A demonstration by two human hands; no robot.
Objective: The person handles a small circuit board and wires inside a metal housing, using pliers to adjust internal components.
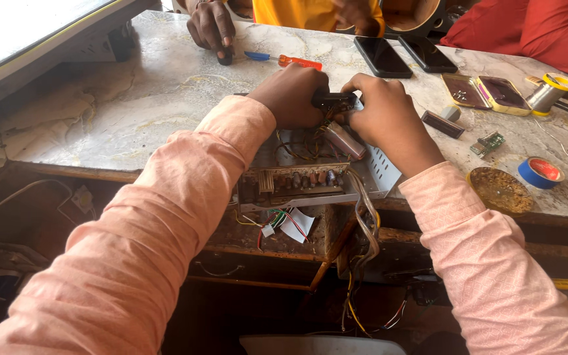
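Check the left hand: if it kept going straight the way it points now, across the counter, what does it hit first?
Probably the orange-handled screwdriver lying just beyond the left hand. The hand now grips a small black part over the open circuit chassis. Past the screwdriver sits another person's hand. Depth is unclear.

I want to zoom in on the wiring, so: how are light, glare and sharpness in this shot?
Head view: daylight falls evenly on the marble counter, with bright glare at the top left edge; both hands and the open circuit chassis are fairly sharp; the space under the counter lies in deep shadow, hiding the hanging wires; the sleeves look stretched by wide-angle distortion.
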